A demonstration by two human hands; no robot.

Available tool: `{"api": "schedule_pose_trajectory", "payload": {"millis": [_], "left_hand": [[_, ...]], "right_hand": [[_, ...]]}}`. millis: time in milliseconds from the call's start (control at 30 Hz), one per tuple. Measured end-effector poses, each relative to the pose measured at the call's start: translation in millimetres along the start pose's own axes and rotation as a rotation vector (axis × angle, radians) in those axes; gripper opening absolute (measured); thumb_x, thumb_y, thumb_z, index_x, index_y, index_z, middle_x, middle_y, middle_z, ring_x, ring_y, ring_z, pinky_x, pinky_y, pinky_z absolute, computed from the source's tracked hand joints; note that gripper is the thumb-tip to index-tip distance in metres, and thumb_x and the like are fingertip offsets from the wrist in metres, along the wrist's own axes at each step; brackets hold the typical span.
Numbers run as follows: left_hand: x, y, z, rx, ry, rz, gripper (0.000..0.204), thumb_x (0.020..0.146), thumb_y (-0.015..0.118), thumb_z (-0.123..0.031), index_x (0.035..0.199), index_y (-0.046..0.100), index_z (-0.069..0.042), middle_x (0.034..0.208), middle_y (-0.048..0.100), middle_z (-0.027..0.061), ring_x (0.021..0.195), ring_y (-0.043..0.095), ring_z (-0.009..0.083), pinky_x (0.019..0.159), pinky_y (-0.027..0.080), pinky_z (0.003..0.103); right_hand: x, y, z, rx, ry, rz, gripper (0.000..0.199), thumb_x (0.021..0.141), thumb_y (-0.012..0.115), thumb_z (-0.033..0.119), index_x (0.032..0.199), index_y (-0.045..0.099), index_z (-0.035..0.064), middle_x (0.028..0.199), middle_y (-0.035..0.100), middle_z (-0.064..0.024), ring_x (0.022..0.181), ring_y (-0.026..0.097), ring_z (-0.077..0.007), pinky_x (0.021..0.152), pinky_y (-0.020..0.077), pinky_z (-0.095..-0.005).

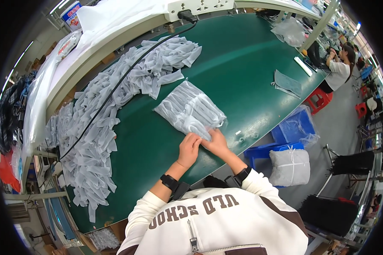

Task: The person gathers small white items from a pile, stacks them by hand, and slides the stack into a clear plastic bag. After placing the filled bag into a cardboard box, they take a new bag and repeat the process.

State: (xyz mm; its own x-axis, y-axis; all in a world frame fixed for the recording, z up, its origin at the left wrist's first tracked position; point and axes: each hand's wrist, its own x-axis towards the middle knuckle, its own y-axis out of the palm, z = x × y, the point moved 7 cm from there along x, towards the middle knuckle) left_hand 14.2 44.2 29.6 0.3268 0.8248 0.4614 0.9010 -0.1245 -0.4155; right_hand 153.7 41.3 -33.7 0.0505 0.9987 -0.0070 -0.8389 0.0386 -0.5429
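Observation:
A transparent plastic bag (187, 106) packed with folded light-grey fabric pieces lies flat and slanted on the green table (230, 51). At its near end, my left hand (189, 149) is closed, with its fingertips pinching the bag's edge. Right beside it, my right hand (216, 143) also grips that edge, its fingers partly hidden by the plastic. The two hands almost touch. Just to the right of the bag, a small white scrap (238, 132) rests on the tabletop.
A long heap of grey fabric strips (93, 123) covers the table's left and far left. A black cable (127, 72) hangs from a power strip (198, 7). Far right lies a grey pouch (287, 84). Blue crates (295, 125) and a tied grey bundle (290, 166) stand beyond the right edge; a person (342, 68) sits farther off.

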Motion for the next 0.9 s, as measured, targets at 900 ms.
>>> {"api": "schedule_pose_trajectory", "payload": {"millis": [900], "left_hand": [[-21.3,0.8,9.4,0.031,-0.007,0.175,0.011,0.086,0.063,-0.003,0.083,0.054,0.001,0.079,0.054,0.0147,0.072,0.055,0.0338,0.065,0.046,0.040]], "right_hand": [[12.4,1.9,-1.8,-0.515,-0.291,-0.301,0.031,0.080,0.064,0.009,0.110,0.061,0.0015,0.084,0.066,-0.0187,0.076,0.064,-0.0369,0.071,0.0530,-0.0436]]}}
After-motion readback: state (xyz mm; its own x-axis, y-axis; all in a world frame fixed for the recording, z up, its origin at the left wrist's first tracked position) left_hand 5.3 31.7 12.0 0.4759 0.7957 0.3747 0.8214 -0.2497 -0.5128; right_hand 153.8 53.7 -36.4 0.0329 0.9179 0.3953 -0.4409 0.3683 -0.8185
